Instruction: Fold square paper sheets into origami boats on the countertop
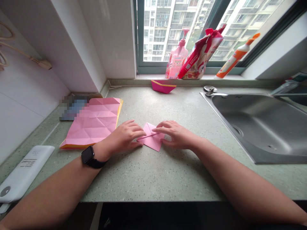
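Observation:
A small piece of folded pink paper (154, 141), diamond-shaped with a diagonal folded edge across it, lies on the countertop in front of me. My left hand (128, 134), with a black watch on its wrist, holds the left corner between index finger and thumb. On the opposite side, my right hand (174, 134) has its index finger on top of the paper and its thumb at the right edge. Left of my hands lies a stack of paper (96, 119), its top pink sheet creased and yellow sheets showing beneath. A darker pink folded paper boat (163, 87) sits at the back.
The speckled countertop (153, 179) has a steel sink (259, 124) at right. A white power bank (26, 174) lies at left, and a blurred-out bluish item (74, 108) is behind the stack. A pump bottle (177, 59), red bag (202, 56) and orange-white bottle (235, 60) line the windowsill.

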The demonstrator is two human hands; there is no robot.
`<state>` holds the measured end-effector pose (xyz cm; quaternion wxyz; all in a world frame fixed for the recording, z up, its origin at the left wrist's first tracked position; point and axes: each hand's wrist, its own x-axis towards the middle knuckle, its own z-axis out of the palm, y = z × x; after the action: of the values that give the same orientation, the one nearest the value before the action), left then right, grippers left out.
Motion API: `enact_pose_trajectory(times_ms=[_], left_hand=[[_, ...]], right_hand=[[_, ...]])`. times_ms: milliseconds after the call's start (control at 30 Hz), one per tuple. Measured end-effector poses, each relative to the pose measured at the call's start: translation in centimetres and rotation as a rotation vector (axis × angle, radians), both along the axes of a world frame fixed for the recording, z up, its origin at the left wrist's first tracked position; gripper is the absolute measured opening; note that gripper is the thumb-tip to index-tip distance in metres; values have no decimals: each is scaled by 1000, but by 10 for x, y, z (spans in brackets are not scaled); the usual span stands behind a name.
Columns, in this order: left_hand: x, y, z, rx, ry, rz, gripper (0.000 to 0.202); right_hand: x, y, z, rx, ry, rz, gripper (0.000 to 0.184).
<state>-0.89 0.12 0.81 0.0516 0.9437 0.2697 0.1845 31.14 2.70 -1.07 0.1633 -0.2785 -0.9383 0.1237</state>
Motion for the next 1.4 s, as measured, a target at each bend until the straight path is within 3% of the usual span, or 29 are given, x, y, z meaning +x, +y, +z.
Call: enact_pose_trajectory(times_ms=[233, 333, 500, 600, 700, 800, 900, 1000, 1067, 1133, 1200, 1300, 1400], left_hand=[[8, -4, 4, 161, 25, -36, 25], [7, -3, 2, 182, -70, 25, 20], [5, -5, -2, 138, -261, 125, 16], [6, -10, 1, 89, -396, 160, 21], [8, -13, 3, 4, -528, 182, 54], [12, -13, 0, -140, -652, 217, 38], [16, -12, -3, -408, -812, 265, 30], [17, -10, -2, -642, -905, 360, 38], [16, -9, -1, -707, -829, 399, 41], [15, -8, -3, -683, -645, 405, 42], [15, -8, -7, -580, -445, 398, 44], [17, -9, -16, -335, -280, 358, 48], [19, -10, -20, -77, -252, 323, 48]], right_hand=[[5, 3, 4, -43, 19, 55, 64], [4, 4, 2, -37, 21, 54, 68], [-3, 5, -5, 90, 49, -76, 35], [-5, 3, -3, 156, 167, -121, 28], [-8, -2, 2, 152, 331, -160, 25], [-14, -8, 6, 92, 439, -155, 17], [-17, -12, 8, 11, 484, -115, 13], [-13, -11, 9, -134, 563, -130, 32], [-9, -7, 8, -199, 639, -224, 39], [-6, -2, 7, -178, 659, -330, 31], [-6, 1, 6, -100, 591, -338, 21], [-11, 0, 2, 29, 425, -150, 22], [-16, -6, -2, 77, 254, 17, 25]])
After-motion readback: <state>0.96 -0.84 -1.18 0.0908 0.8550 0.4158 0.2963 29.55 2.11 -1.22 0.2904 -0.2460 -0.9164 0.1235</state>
